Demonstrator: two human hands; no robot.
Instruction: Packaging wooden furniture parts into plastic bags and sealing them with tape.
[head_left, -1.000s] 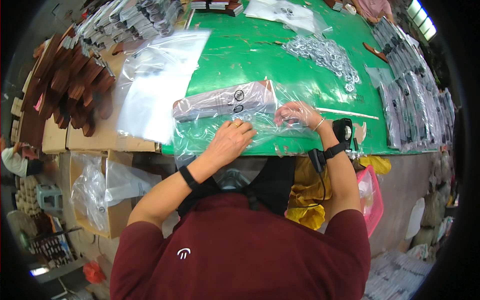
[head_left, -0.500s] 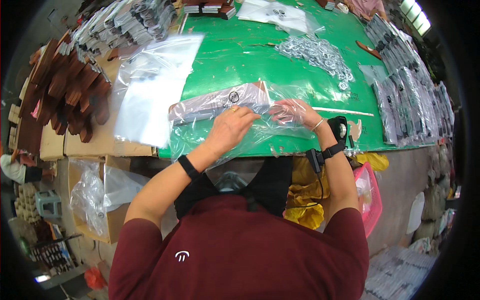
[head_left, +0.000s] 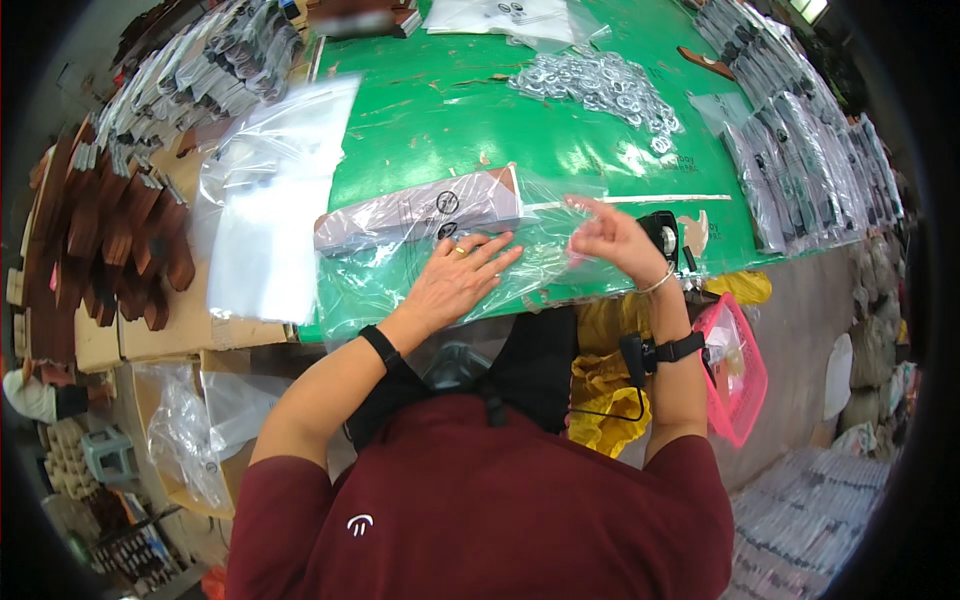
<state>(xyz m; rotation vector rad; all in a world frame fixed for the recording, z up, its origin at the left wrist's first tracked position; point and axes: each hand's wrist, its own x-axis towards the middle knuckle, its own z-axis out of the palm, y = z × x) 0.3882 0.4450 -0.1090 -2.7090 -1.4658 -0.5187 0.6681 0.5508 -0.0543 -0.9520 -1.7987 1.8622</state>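
Observation:
A long brown piece sealed in a clear plastic bag (head_left: 415,215) lies across the green table (head_left: 450,120) near its front edge. My left hand (head_left: 455,280) rests flat on the bag's lower part, fingers spread, pressing the plastic down. My right hand (head_left: 610,240) hovers at the bag's right end with the fingers pinching the loose clear plastic there. A tape dispenser (head_left: 662,235) sits just right of that hand.
A stack of empty clear bags (head_left: 270,210) lies on cardboard at the left, beside brown wooden pieces (head_left: 110,240). Small bagged metal parts (head_left: 600,85) lie at the back, packed items (head_left: 810,160) along the right edge. A pink basket (head_left: 735,370) hangs below the table.
My left hand has slid along the bag and now lies flat on it. My right hand has lifted slightly at the bag's right end. The view has shifted a little.

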